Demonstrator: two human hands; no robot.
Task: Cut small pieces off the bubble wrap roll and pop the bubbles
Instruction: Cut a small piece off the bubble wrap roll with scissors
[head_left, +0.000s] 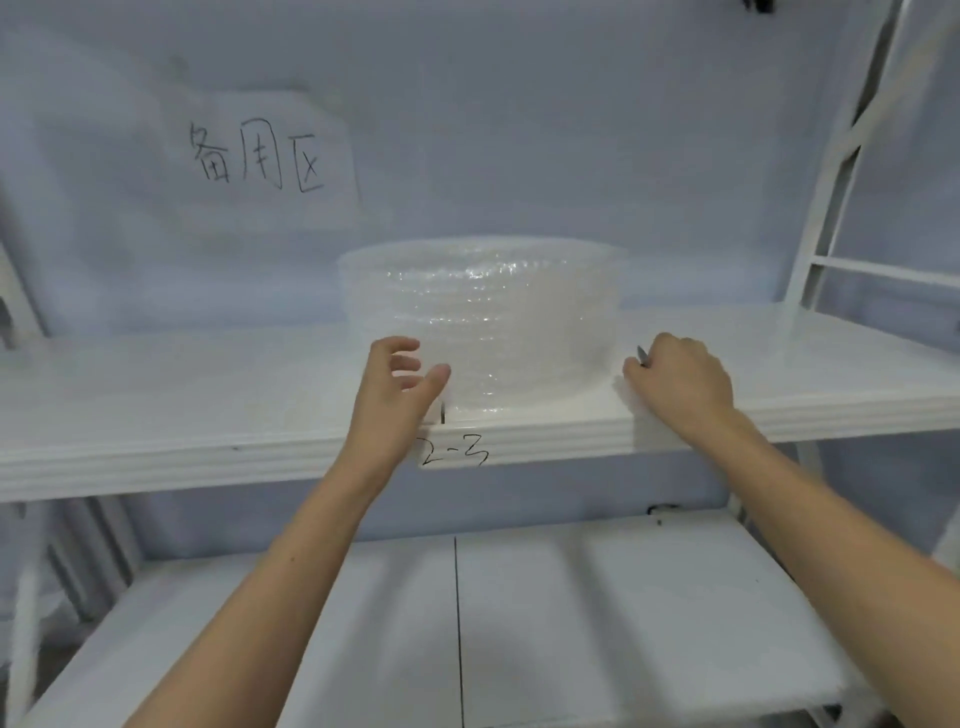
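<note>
The bubble wrap roll (483, 327) is clear, glossy plastic film, its surface knobbly with small bubbles that catch bright glints near the top. It stands on a white shelf board (208, 405) with a smooth, slightly shiny painted-looking face and a ridged front edge, carried by a white frame (852, 171) that looks like painted metal; the lower shelf (597, 623) has the same smooth white finish. A sheet of thin matt white paper (260, 156), slightly creased and marked in black ink, lies against the matt pale wall (571, 130)
</note>
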